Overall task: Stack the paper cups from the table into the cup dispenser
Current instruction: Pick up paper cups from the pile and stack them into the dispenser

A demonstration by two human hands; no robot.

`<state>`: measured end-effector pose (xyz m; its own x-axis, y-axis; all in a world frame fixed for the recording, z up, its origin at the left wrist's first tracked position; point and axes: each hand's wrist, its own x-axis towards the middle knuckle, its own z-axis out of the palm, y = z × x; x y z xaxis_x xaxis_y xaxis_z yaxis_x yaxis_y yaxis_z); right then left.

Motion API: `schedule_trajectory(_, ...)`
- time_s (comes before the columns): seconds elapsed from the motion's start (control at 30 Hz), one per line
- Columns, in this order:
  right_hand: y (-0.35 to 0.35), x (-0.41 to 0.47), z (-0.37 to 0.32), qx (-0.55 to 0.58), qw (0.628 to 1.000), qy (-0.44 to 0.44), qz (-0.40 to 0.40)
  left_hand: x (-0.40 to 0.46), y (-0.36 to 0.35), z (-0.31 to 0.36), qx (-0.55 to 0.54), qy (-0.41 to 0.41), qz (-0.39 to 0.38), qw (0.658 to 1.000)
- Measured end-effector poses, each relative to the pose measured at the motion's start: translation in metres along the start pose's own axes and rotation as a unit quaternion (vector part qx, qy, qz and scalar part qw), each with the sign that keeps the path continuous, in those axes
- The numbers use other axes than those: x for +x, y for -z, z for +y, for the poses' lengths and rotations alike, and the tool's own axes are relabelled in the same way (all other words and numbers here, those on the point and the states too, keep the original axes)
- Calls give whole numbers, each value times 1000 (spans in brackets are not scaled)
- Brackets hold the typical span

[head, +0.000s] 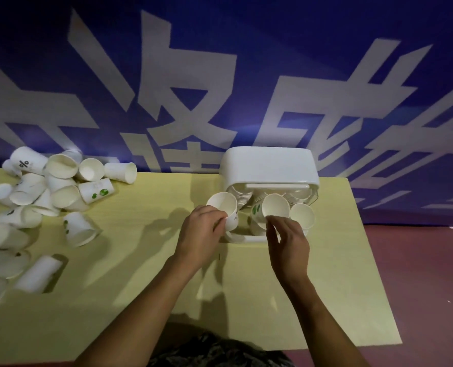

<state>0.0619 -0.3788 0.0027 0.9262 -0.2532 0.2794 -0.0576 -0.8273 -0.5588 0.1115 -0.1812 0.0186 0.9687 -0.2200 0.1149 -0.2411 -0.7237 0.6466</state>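
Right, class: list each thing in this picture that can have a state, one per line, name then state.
left hand: grips a cup
left cup: held, tilted, mouth toward camera
right hand: fingertips at the middle cup's rim
middle cup: tilted in the dispenser
right cup: tilted in the dispenser
cup dispenser: upright on the table
loose cups: piled, mostly on their sides

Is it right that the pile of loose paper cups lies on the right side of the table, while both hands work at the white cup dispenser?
Not quite. The head view shows the pile of loose paper cups on the left side of the table, not the right. The left hand and right hand do work at the white cup dispenser.
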Motion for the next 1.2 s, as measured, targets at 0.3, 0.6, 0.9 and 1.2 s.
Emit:
schedule_trajectory(0.3,18,24,39,3,999,31,42,15,-27,50,-19,-19,24,999)
schedule_trajectory(0.6,33,30,84,-60,998,-26,-1,35,-83,66,3,-40,-67,997)
schedule_trajectory(0.9,13,37,109,-121,987,-5,-103,41,-117,61,49,8,-174,983)
schedule_trajectory(1.2,6,36,108,-130,985,-24,-113,45,-125,57,52,-10,-160,986)
